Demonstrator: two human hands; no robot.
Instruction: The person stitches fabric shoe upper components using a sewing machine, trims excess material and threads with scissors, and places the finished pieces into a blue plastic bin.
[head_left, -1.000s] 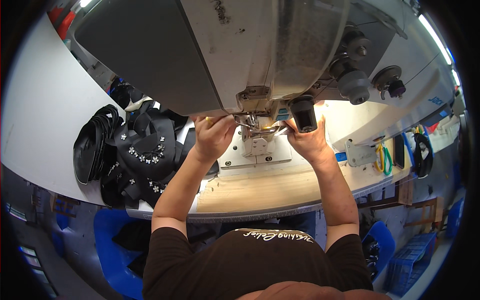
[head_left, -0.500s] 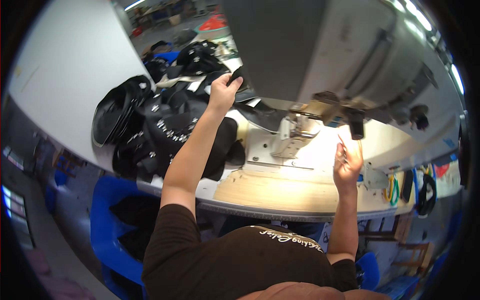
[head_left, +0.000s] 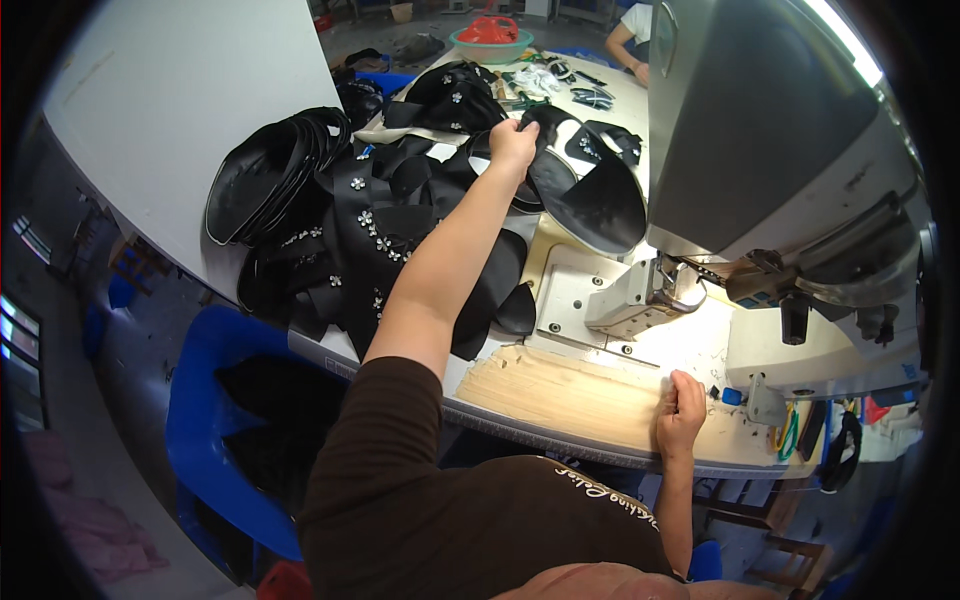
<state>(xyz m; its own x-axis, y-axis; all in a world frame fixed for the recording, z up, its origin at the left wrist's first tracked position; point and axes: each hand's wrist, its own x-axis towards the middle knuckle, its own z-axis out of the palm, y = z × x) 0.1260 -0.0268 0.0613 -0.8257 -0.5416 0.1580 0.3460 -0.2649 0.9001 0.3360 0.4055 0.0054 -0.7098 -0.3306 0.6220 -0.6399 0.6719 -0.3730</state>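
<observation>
Flanking the left hand: black pile, sewing machine.

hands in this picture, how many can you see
3: the left hand, pinching a black piece; the right hand, at the front of the table; a co-worker's hand, at the top, beside the machine head. Another may be hidden behind it.

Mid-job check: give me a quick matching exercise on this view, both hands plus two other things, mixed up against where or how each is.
1. Left hand
2. Right hand
3. Red item
4. Blue container

A. In or on the green bowl, far off
B. Has dark pieces inside
C. Grips a black curved piece
D. Loosely curled near the pale wooden board

Pairs: 1-C, 2-D, 3-A, 4-B
</observation>
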